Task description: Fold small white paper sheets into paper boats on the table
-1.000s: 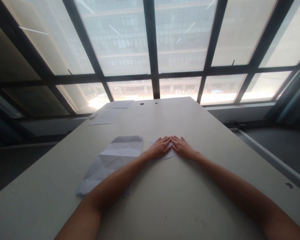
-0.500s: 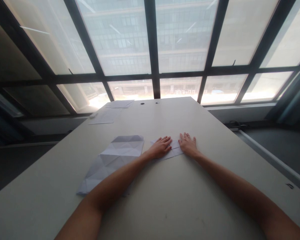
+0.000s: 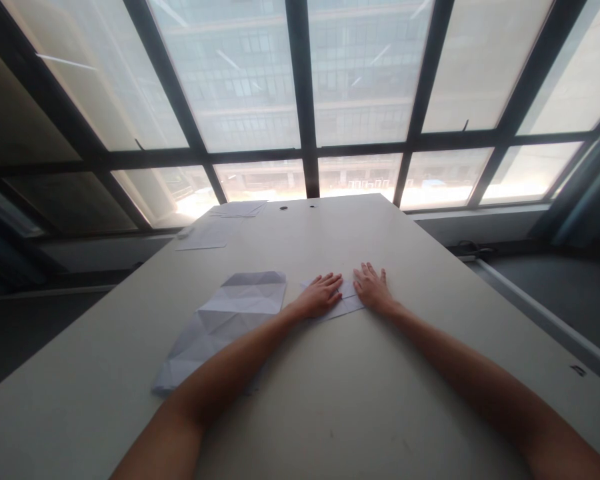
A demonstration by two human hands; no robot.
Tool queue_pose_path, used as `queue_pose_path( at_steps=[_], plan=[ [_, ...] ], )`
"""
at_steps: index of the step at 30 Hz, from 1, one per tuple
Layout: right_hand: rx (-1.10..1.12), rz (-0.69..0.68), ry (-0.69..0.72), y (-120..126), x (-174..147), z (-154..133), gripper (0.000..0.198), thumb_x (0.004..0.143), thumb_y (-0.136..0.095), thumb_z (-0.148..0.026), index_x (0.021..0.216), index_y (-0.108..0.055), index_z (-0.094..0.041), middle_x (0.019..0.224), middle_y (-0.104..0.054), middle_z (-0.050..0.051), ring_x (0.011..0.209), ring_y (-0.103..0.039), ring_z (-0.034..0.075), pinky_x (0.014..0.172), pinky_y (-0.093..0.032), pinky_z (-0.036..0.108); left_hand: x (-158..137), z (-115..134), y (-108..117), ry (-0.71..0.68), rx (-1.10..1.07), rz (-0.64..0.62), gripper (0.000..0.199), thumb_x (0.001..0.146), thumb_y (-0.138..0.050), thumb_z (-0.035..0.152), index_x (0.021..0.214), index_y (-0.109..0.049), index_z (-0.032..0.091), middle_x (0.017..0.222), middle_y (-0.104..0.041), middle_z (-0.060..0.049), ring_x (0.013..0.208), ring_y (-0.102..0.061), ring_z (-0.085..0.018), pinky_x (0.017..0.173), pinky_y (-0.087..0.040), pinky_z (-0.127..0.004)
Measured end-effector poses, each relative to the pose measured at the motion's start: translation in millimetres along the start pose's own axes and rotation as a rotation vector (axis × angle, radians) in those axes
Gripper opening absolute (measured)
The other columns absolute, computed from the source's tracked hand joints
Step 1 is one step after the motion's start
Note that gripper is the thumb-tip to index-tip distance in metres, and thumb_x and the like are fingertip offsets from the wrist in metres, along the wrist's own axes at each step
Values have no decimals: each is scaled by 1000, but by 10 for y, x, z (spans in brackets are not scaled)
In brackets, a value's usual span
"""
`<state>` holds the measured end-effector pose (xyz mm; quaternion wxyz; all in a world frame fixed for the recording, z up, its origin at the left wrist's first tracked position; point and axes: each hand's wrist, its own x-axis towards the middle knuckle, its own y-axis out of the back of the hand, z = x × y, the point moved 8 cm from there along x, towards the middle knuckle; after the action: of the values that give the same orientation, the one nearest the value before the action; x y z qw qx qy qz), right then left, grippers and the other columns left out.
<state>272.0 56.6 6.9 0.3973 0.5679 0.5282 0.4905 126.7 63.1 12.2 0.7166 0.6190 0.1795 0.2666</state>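
A small folded sheet of white paper lies flat on the white table, partly covered by both hands. My left hand rests palm down on its left part, fingers stretched out to the right. On the right end of the paper lies my right hand, also palm down, its fingers pointing away from me and slightly spread. Neither hand grips anything. Left of my left hand is a larger creased sheet of paper with many fold lines; my left forearm hides part of it.
Several white sheets lie at the table's far left corner, with another sheet closer to me. A small dark object sits near the right edge. Beyond the table stand tall windows in dark frames.
My right hand has shifted slightly to the left over the folded paper, its fingers closer together. My left hand stays pressed in place.
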Motion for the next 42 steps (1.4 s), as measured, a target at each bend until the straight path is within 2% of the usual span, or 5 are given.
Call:
queue_pose_path(
  at_steps=[7,20,30,35,42],
  plan=[
    [21,-68,6,-60,14,-11,59,100,-31,-51,149,-38,-19,161,-24,16,149,-15,33,114,-6,65,-30,58,21,-70,-10,-28,52,103,-29,51,152,-33,37,158,-33,1,148,-22,-28,119,-16,-53],
    [9,-48,7,-29,8,-16,52,101,-30,-38,148,-40,-19,160,-29,14,147,-20,31,113,-14,62,-87,194,105,-143,-31,-61,54,101,-36,53,153,-30,38,158,-34,-1,150,-19,-27,119,-8,-57],
    [-27,20,97,95,-79,-195,43,102,-28,-31,131,-57,-18,153,-40,16,145,-26,28,116,-11,57,-38,137,71,-11,-26,-26,53,103,-23,56,152,-33,38,159,-33,1,148,-23,-27,118,-14,-54],
    [40,-10,240,38,-103,-364,49,102,-29,-31,145,-45,-12,154,-41,14,144,-30,23,118,-17,43,-27,-21,56,115,-3,26,57,102,-21,56,153,-31,33,159,-32,-1,147,-24,-31,116,-18,-59],
    [-13,-36,114,-50,-58,-210,59,102,-28,-39,150,-35,-6,157,-31,19,148,-23,27,119,-14,48,-32,-84,101,179,64,127,59,100,-26,61,147,-41,28,154,-41,-5,141,-34,-30,114,-26,-49]
  ],
)
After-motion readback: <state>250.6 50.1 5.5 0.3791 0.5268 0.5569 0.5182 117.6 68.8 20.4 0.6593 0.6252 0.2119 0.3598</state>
